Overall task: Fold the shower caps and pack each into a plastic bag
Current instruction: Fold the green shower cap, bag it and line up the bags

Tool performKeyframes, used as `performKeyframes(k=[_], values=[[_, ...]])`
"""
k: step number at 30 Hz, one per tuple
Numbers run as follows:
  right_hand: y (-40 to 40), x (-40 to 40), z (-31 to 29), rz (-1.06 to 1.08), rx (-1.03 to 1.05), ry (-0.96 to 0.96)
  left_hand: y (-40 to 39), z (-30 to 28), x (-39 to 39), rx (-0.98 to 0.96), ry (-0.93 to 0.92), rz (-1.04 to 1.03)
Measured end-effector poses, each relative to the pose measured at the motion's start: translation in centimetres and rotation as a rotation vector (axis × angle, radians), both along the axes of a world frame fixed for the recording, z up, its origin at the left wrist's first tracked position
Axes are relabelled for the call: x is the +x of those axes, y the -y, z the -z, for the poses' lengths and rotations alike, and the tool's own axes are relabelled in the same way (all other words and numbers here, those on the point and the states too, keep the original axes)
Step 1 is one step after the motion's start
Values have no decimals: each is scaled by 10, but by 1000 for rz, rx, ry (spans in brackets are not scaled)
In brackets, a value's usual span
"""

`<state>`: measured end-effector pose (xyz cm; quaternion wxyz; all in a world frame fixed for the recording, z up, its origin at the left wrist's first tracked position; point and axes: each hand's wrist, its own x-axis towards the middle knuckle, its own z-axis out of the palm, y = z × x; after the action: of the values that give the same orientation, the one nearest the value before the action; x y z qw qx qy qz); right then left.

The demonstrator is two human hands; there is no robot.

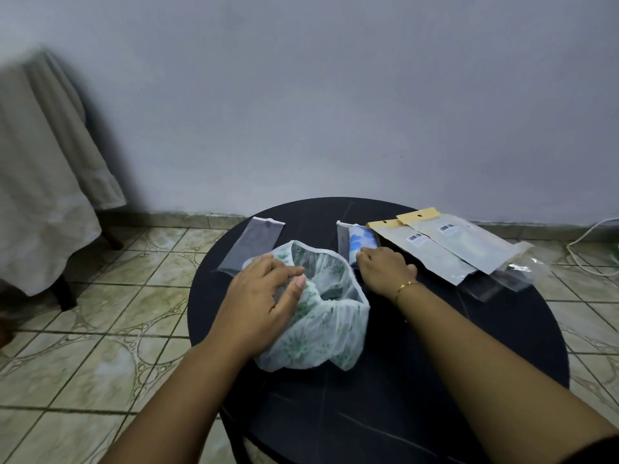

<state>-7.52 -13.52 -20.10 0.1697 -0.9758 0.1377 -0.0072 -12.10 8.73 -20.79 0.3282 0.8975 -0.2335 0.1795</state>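
At frame centre, my right hand pinches a bag holding a blue cap; my left hand rests open-fingered on the green cap. An empty bag lies upper left.

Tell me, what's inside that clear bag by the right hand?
Inside the clear bag shows a folded shower cap, white with blue shapes. The right hand rests on the bag's near end, so what lies under its fingers is hidden.

I see dim, flat, bluish indoor light with no clear source. Glare glints on the clear plastic bag right of my right hand's fingers. Wide-angle distortion bends the edges; the draped cloth far left is blurred.
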Motion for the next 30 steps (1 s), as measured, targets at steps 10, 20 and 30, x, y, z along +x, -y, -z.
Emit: performKeyframes(k=[10, 20, 30], values=[[6, 2, -1, -82, 444, 356, 20, 1, 11, 3, 37, 86], [39, -123, 10, 210, 1168, 58, 46, 5, -32, -157, 33, 196], [27, -147, 9, 205, 1354, -40, 51, -1, -51, -279, -402, -344]])
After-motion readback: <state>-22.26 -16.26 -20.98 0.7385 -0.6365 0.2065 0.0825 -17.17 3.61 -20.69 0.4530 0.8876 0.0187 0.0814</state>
